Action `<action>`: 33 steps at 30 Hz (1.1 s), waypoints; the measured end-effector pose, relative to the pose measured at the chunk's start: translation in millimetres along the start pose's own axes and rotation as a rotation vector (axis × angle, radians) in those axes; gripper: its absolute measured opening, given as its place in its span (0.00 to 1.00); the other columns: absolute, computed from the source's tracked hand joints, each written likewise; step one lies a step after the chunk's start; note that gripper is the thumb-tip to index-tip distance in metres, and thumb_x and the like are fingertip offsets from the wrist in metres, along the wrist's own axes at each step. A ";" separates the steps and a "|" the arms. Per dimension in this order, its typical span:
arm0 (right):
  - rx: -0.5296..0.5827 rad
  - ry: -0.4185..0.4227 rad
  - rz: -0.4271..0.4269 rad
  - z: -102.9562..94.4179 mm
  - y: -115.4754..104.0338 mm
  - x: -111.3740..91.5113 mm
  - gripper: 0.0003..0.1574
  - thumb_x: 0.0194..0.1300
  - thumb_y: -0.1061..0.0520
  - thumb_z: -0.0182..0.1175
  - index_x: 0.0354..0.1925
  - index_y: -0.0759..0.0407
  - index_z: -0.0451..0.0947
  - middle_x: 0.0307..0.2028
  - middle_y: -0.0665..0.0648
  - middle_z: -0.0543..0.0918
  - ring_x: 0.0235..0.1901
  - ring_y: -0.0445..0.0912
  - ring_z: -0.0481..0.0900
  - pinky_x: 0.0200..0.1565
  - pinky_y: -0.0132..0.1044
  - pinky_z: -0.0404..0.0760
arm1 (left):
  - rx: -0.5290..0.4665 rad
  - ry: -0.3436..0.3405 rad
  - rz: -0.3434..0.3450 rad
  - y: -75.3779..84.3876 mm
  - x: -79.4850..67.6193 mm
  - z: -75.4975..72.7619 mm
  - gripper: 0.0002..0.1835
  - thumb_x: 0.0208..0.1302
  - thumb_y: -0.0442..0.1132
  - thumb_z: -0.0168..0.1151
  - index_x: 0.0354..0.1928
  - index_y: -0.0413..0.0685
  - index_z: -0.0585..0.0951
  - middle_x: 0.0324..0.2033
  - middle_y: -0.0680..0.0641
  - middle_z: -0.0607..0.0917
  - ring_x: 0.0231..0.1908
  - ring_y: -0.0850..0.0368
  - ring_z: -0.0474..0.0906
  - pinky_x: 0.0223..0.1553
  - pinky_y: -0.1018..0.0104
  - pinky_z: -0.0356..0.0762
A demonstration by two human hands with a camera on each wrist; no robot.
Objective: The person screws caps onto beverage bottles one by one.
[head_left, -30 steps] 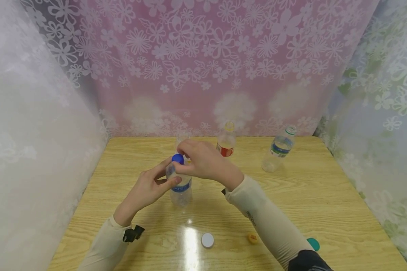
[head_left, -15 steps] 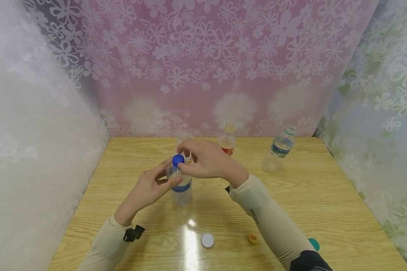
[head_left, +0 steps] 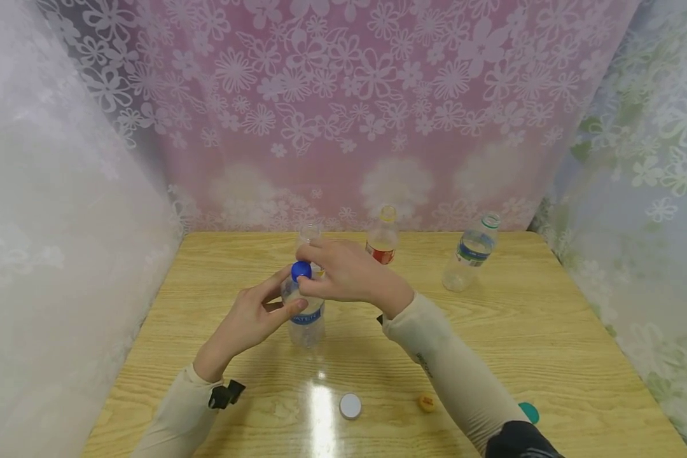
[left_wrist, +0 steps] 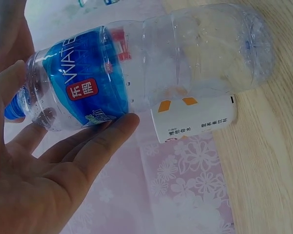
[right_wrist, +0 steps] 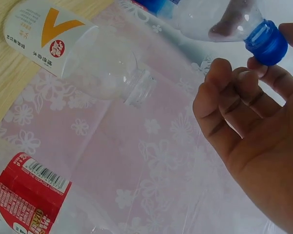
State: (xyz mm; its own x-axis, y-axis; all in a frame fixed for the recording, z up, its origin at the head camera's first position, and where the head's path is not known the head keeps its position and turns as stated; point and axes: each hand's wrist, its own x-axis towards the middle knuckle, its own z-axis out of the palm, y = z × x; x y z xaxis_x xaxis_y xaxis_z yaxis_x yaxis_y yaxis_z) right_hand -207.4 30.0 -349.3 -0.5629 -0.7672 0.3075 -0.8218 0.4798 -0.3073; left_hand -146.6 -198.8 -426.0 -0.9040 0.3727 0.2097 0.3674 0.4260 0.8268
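Observation:
A clear plastic water bottle with a blue label stands upright on the wooden table. My left hand grips its upper part, the thumb on the near side and the fingers behind. On the bottle's neck sits a blue cap. My right hand pinches that cap between thumb and index finger. In the right wrist view, the other fingers curl beside the cap. The left wrist view shows the bottle's label, with the fingers lying along it.
Behind the hands stands an uncapped bottle with a white label. Farther right are a red-labelled bottle and a green-ringed bottle, both uncapped. Near the front lie a white cap, an orange cap and a green cap.
Half a second ago the right hand's fingers were spread farther from the cap; now they have come in round it again. The left hand and the bottle have stayed put.

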 end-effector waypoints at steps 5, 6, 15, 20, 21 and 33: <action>-0.014 0.009 -0.002 4.7 -0.4 3.6 0.09 0.63 0.49 0.54 0.32 0.51 0.66 0.25 0.45 0.61 0.21 0.38 0.55 0.25 0.29 0.51 | -0.001 -0.010 -0.014 2.4 1.6 -0.3 0.40 0.76 0.51 0.66 0.83 0.61 0.61 0.76 0.41 0.72 0.65 0.40 0.80 0.58 0.57 0.87; -0.021 0.014 -0.006 5.9 -0.3 4.4 0.11 0.65 0.48 0.54 0.31 0.51 0.64 0.24 0.45 0.59 0.21 0.38 0.54 0.25 0.29 0.51 | -0.003 -0.013 -0.016 2.9 1.7 -0.6 0.40 0.76 0.51 0.66 0.83 0.61 0.61 0.76 0.42 0.72 0.66 0.41 0.80 0.58 0.56 0.87; -0.105 0.127 -0.029 14.7 1.4 7.2 0.23 0.69 0.47 0.62 0.24 0.51 0.61 0.18 0.42 0.55 0.17 0.36 0.50 0.21 0.26 0.47 | 0.020 -0.023 0.002 3.6 2.2 -2.6 0.38 0.77 0.51 0.64 0.83 0.63 0.60 0.76 0.44 0.71 0.66 0.43 0.80 0.62 0.51 0.85; -0.127 0.159 -0.046 13.3 5.3 4.7 0.28 0.70 0.40 0.65 0.24 0.52 0.65 0.18 0.43 0.58 0.16 0.36 0.52 0.21 0.27 0.47 | 0.019 -0.031 -0.003 3.7 2.5 -2.7 0.38 0.77 0.52 0.64 0.83 0.62 0.61 0.76 0.45 0.72 0.67 0.43 0.80 0.61 0.54 0.85; -0.129 0.157 -0.042 12.5 6.3 3.7 0.27 0.70 0.38 0.66 0.26 0.52 0.67 0.19 0.43 0.61 0.16 0.37 0.53 0.21 0.27 0.49 | 0.020 -0.035 -0.006 3.7 2.6 -2.7 0.38 0.77 0.52 0.63 0.83 0.61 0.61 0.76 0.44 0.72 0.67 0.42 0.79 0.61 0.54 0.86; -0.044 0.065 -0.018 6.5 6.4 0.5 0.10 0.67 0.45 0.56 0.39 0.47 0.78 0.34 0.51 0.75 0.27 0.40 0.66 0.24 0.31 0.62 | 0.027 -0.033 -0.034 2.3 1.6 -1.8 0.40 0.78 0.52 0.62 0.84 0.55 0.57 0.76 0.38 0.70 0.67 0.37 0.78 0.60 0.51 0.86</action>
State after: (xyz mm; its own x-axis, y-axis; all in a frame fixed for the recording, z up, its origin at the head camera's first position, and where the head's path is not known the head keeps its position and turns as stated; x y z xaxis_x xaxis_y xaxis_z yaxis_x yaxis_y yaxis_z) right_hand -212.3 29.9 -356.9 -0.5517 -0.7472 0.3707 -0.8339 0.4857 -0.2621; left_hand -147.6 -198.7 -422.8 -0.9084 0.3844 0.1645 0.3431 0.4606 0.8186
